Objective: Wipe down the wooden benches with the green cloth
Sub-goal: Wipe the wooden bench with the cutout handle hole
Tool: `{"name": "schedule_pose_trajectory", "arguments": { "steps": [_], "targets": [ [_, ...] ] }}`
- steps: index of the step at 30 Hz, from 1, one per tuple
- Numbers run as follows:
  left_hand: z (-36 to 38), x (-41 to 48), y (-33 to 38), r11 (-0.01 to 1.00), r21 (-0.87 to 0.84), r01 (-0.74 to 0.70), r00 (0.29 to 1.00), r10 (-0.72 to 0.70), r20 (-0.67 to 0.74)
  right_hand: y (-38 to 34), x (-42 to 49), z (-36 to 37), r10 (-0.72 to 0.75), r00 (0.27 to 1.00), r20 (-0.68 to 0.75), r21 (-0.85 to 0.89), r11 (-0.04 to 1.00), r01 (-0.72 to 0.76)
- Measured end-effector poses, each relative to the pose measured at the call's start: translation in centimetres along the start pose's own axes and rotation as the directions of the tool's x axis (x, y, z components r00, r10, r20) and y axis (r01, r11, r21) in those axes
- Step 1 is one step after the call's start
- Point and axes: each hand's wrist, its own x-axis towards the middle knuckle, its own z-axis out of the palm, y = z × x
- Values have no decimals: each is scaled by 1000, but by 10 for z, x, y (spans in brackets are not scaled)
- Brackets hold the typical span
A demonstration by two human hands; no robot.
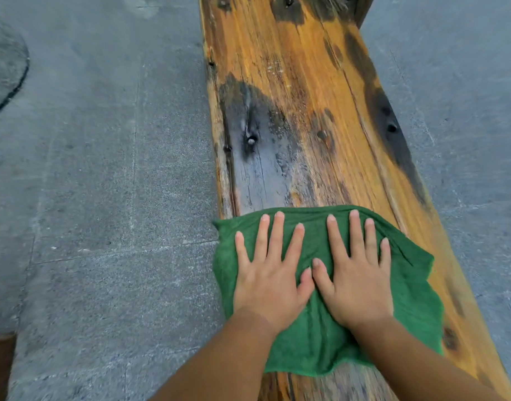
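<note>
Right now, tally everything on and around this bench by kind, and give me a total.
hands: 2, the left hand and the right hand, both pressed flat on the cloth
green cloth: 1
wooden bench: 1
Total: 4

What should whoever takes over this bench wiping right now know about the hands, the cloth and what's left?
Left hand: flat, fingers spread, pressing on the green cloth.
Right hand: the same, beside it, thumbs close together.
Cloth: spread across the near part of the wooden bench, its left edge overhanging the bench side.
Done: cannot tell how much is wiped; a greyish, wet-looking patch lies just ahead of the cloth.
Left: probably the long stretch of bench ahead.
</note>
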Motion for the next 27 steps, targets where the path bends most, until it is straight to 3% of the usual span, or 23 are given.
{"name": "schedule_pose_trajectory", "arguments": {
  "steps": [27],
  "targets": [
    [-50, 183, -57, 999, 40, 33, 998, -35, 53, -32, 206, -33, -75, 996, 37, -14, 997, 76]
  ]
}}
